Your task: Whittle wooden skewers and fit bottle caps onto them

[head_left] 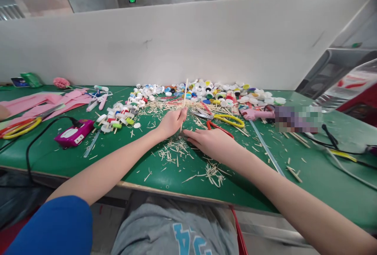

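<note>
Left hand: grip closed on near-upright stick. Right hand: cannot tell. Caps-on-sticks lie made up; many loose caps remain.

Blue sleeve; grey lap garment, white-edged light-blue numerals.

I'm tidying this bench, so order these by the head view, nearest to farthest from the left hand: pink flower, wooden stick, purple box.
1. Wooden stick: held in the left hand.
2. Purple box: off to the left.
3. Pink flower: farther left, back near the partition.
</note>
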The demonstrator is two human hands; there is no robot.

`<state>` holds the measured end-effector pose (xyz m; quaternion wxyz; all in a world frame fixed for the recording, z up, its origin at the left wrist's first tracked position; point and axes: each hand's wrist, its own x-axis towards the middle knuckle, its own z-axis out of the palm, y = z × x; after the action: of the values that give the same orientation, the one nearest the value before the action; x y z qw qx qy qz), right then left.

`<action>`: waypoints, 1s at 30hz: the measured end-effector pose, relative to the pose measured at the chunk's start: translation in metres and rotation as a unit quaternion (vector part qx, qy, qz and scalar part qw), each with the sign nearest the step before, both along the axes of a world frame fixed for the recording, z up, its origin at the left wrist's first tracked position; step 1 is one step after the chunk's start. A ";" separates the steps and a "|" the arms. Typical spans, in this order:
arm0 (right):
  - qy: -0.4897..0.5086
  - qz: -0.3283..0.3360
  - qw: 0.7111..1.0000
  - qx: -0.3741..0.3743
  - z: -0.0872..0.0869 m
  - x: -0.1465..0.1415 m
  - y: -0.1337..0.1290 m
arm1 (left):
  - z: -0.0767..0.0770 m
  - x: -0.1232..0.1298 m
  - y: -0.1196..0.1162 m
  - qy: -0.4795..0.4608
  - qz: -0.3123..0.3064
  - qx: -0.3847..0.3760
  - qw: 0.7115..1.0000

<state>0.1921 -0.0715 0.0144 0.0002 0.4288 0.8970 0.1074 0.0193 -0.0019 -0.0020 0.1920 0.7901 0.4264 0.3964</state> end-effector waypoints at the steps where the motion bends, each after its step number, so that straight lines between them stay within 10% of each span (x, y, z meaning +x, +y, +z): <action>1: -0.002 -0.001 1.000 0.002 0.000 -0.001 0.000 | 0.000 0.000 0.000 -0.001 0.002 0.002 1.000; 30: 0.029 0.015 0.995 -0.091 0.017 -0.007 -0.003 | -0.002 0.001 0.002 -0.004 0.002 -0.019 1.000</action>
<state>0.1850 -0.0740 0.0312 0.0116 0.4161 0.9091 0.0130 0.0200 0.0005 -0.0044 0.2078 0.7836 0.4347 0.3923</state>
